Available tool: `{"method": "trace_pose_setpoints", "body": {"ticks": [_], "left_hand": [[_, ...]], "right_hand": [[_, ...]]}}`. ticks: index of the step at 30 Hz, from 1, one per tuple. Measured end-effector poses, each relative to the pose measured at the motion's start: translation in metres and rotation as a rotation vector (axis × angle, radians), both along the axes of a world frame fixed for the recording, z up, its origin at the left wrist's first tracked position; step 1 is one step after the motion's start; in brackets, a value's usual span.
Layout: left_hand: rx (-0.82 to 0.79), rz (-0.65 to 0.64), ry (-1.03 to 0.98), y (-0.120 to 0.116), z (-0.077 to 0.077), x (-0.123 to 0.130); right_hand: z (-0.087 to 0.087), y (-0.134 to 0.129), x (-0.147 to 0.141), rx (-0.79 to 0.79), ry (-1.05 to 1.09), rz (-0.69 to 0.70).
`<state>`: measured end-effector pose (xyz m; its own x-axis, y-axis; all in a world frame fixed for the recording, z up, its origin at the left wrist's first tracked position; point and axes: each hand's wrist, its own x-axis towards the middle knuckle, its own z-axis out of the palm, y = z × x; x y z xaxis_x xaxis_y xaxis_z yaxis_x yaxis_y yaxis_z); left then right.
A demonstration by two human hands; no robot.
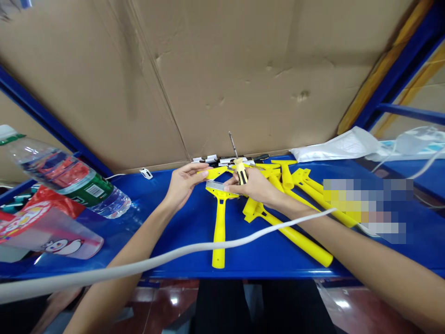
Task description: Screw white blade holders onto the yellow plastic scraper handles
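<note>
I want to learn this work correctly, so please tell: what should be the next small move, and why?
Probably the left hand should lower the yellow plate onto the blade: it holds the plate close by, the blade lies mostly bare on the scraper, and the right hand holds the screwdriver pointing away.

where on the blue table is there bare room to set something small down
Bare patches of the blue table lie between the bottle and left forearm, and between the front scraper and the slanting scraper. It is crowded around the right hand, with more yellow scrapers and a screwdriver. Blurring hides part of the right side.
</note>
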<state>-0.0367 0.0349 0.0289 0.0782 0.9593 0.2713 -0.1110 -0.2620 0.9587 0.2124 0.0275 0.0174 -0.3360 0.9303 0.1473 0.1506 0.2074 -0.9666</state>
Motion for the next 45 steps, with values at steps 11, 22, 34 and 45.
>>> {"method": "trace_pose_setpoints", "body": {"ticks": [11, 22, 34, 45], "left_hand": [[-0.069, -0.176, 0.234, -0.001, -0.009, -0.001], [-0.402, -0.233, 0.041, 0.004, -0.012, -0.001], [-0.295, -0.252, 0.020, 0.001, -0.010, -0.001], [-0.262, -0.387, 0.098, -0.006, -0.004, 0.001]], "right_hand": [[-0.007, 0.004, 0.001, -0.001, 0.019, -0.087], [0.005, 0.003, 0.001, -0.227, 0.292, -0.032], [0.009, 0.002, 0.000, -0.319, 0.393, -0.057], [0.005, 0.006, -0.002, -0.298, 0.393, -0.132]]}}
